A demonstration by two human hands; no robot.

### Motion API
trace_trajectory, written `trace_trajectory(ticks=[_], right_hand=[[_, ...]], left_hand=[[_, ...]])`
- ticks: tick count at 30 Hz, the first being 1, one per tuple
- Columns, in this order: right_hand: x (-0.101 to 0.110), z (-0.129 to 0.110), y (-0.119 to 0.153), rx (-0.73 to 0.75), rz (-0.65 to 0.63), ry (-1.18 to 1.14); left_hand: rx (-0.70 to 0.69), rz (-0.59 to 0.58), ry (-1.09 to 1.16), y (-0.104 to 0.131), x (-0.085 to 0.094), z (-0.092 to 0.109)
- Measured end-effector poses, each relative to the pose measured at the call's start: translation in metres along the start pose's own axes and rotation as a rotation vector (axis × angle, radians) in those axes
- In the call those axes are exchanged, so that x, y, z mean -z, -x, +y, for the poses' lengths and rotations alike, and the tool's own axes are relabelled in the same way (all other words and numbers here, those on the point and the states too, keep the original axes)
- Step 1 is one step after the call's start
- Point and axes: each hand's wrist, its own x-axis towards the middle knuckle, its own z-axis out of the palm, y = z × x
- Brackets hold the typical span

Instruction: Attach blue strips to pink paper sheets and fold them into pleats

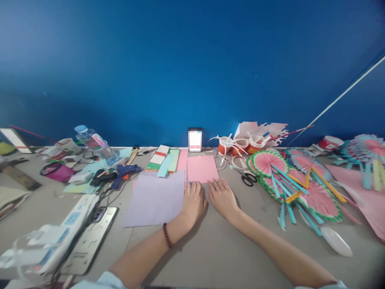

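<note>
A square of pink paper [202,168] lies flat on the table in front of me. My left hand [194,202] rests palm down, its fingertips at the paper's near left edge and its side beside a lilac sheet [156,200]. At the near right edge of the pink paper lie the stretched fingers of my right hand [221,196]. Both hands are open and hold nothing that I can see. Behind the lilac sheet is a stack of coloured paper [173,158] with a light blue strip [164,165] on top.
Pink paper fans [272,163] and black-handled scissors [249,179] lie to the right. Red cups [225,149] stand by the blue wall. At left are a blue glue gun [123,172], a bottle [99,144], a power strip [70,224] and a phone [90,241].
</note>
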Motion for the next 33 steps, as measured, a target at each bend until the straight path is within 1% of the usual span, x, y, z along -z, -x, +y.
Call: trace_trajectory(ticks=[8, 15, 20, 28, 33], right_hand=[[-0.0023, -0.0004, 0.0005, -0.009, 0.003, -0.005], [-0.0022, -0.0004, 0.0001, -0.004, 0.016, 0.003], [-0.0029, -0.0003, 0.0001, -0.005, 0.015, 0.001], [-0.0027, -0.0001, 0.0005, -0.003, 0.011, 0.002], [-0.0036, 0.0016, 0.0001, -0.003, 0.000, 0.003]], left_hand=[[0.016, -0.024, -0.004, 0.0000, 0.0049, 0.0020], [-0.018, -0.010, 0.001, 0.0001, 0.0031, 0.0008], [0.002, 0.000, -0.017, 0.0011, 0.0021, 0.0009], [-0.010, -0.014, -0.026, 0.0010, 0.0055, 0.0002], [-0.012, 0.018, -0.013, 0.0019, 0.0036, -0.0025]])
